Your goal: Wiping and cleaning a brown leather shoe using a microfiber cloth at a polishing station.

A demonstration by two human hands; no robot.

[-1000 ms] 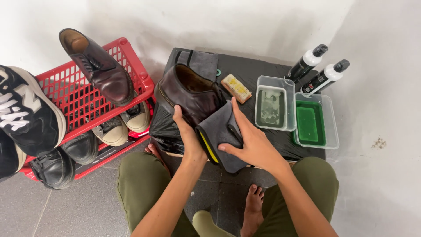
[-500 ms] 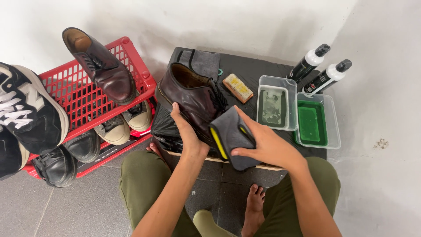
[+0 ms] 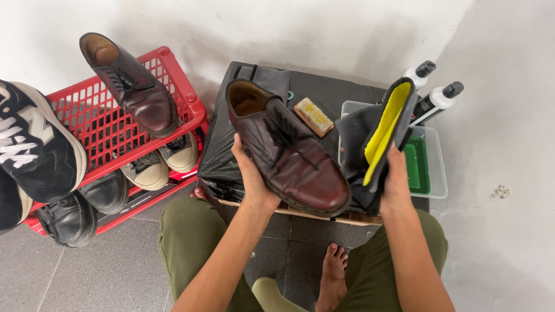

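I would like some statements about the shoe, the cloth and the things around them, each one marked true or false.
1. The left hand holds a dark red leather shoe. True.
2. The right hand holds a brush. False: it holds a grey cloth with a yellow inner side; the brush lies on the black-covered table.
3. A second dark red shoe rests on the red rack. True.
4. The two white bottles stand on the red rack. False: they are at the wall behind the clear tray.
5. The person wears shoes. False: a bare foot shows.
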